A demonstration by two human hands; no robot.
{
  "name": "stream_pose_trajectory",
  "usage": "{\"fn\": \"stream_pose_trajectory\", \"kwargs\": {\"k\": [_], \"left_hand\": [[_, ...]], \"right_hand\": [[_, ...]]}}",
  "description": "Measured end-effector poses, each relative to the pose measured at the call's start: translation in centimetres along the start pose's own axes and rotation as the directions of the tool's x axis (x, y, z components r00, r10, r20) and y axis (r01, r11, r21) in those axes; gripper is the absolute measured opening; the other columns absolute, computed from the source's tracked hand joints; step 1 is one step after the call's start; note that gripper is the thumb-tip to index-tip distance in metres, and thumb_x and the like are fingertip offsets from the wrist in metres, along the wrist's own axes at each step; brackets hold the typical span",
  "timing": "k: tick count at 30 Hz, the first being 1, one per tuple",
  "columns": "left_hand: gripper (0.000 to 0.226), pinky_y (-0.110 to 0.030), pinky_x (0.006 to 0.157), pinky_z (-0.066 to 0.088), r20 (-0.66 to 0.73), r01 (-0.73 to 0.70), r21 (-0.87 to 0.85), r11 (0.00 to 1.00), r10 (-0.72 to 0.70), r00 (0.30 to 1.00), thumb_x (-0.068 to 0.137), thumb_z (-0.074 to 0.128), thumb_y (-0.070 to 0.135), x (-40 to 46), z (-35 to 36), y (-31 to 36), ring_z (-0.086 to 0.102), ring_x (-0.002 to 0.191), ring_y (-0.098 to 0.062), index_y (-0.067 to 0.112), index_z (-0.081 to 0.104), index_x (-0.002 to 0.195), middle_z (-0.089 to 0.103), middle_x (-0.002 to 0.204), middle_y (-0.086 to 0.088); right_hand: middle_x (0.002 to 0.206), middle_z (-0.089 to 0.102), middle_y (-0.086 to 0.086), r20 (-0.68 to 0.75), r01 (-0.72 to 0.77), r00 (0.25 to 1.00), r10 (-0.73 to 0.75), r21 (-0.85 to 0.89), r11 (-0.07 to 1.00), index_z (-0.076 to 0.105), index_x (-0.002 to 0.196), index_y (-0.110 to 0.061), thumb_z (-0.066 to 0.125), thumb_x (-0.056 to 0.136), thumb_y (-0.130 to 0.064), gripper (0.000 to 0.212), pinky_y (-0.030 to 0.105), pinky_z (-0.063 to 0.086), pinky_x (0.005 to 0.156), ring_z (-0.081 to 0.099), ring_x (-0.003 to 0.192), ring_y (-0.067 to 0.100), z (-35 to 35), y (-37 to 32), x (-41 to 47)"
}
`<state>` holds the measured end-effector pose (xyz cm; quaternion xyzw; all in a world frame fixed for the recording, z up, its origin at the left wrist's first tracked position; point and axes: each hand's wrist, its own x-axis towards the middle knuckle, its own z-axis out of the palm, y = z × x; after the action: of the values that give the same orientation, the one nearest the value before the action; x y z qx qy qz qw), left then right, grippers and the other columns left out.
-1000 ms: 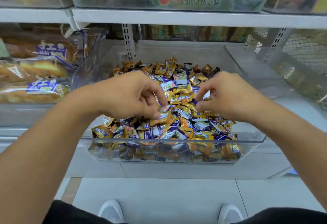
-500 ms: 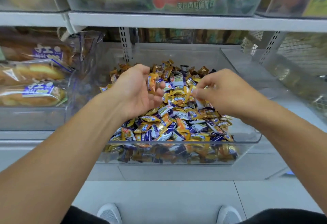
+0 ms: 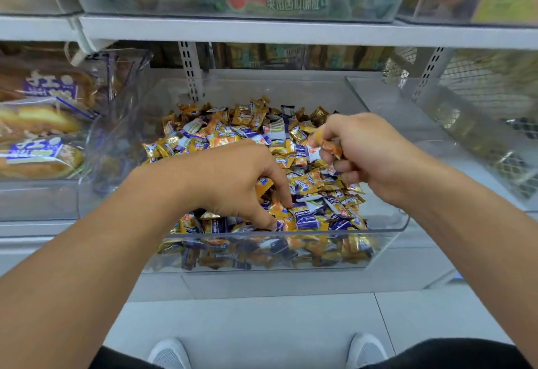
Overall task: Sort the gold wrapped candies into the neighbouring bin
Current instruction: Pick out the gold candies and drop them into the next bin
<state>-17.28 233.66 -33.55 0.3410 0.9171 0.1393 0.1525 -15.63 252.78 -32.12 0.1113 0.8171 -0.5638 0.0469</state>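
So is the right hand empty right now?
No, the right hand is curled round gold wrapped candies, lifted above the pile in the clear bin.

The light on my view is bright, even and cool, seemingly from overhead, leaving only soft shadow under my left hand (image 3: 230,182) on the candies (image 3: 308,182). The clear bin (image 3: 262,255) shows pale sheen along its front wall and rim, and the wrappers glint. The wide lens bows the shelf edge (image 3: 262,31) and stretches my forearms at the corners. The bread packs (image 3: 37,135) at left and the upper boxes are soft and smeared; my right hand (image 3: 369,153) is slightly blurred.
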Motion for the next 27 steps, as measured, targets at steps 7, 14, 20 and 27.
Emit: {"fn": "stream_pose_trajectory", "kwargs": {"k": [7,14,20,27], "left_hand": [[0.043,-0.034,0.084,0.051,-0.083,0.028,0.09,0.996,-0.02,0.996,0.07,0.071,0.071,0.0,-0.2,-0.8,0.061,0.085,0.0,0.043,0.073,0.101,0.07,0.092,0.019],[0.043,-0.036,0.092,0.05,-0.01,0.057,0.108,0.993,-0.056,0.998,0.078,0.071,0.063,0.3,0.1,-0.5,0.06,0.101,-0.005,0.042,0.068,0.116,0.068,0.111,0.017],[0.03,-0.034,0.083,0.05,0.042,0.076,0.124,0.989,-0.082,0.996,0.081,0.071,0.057,0.1,-0.1,-0.1,0.055,0.078,0.001,0.041,0.068,0.106,0.067,0.106,0.014],[0.032,-0.031,0.072,0.046,0.087,0.099,0.178,0.979,-0.116,0.989,0.083,0.071,0.055,0.5,-0.1,0.3,0.056,0.078,-0.005,0.04,0.065,0.111,0.06,0.093,0.015]], "right_hand": [[0.078,0.066,0.001,0.185,0.305,0.946,-0.268,-0.792,0.529,0.073,0.095,-0.02,0.069,0.086,-0.052,0.034,0.031,0.042,0.063,0.06,0.071,0.019,0.5,1.0,-0.2],[0.101,0.068,0.005,0.311,0.352,0.936,-0.165,-0.846,0.401,0.072,0.107,-0.017,0.076,0.083,-0.045,0.037,0.032,0.049,0.069,0.062,0.089,0.023,1.3,1.3,-0.3],[0.068,0.045,0.004,0.239,0.357,0.925,-0.295,-0.811,0.463,0.041,0.066,-0.016,0.059,0.096,-0.041,0.042,0.032,0.025,0.049,0.044,0.067,0.024,0.9,1.0,-0.1],[0.057,0.053,0.01,0.033,0.358,0.877,-0.479,-0.71,0.607,0.061,0.071,-0.007,0.048,0.092,-0.027,0.032,0.035,0.041,0.051,0.05,0.056,0.028,0.2,0.4,-0.2]]}}
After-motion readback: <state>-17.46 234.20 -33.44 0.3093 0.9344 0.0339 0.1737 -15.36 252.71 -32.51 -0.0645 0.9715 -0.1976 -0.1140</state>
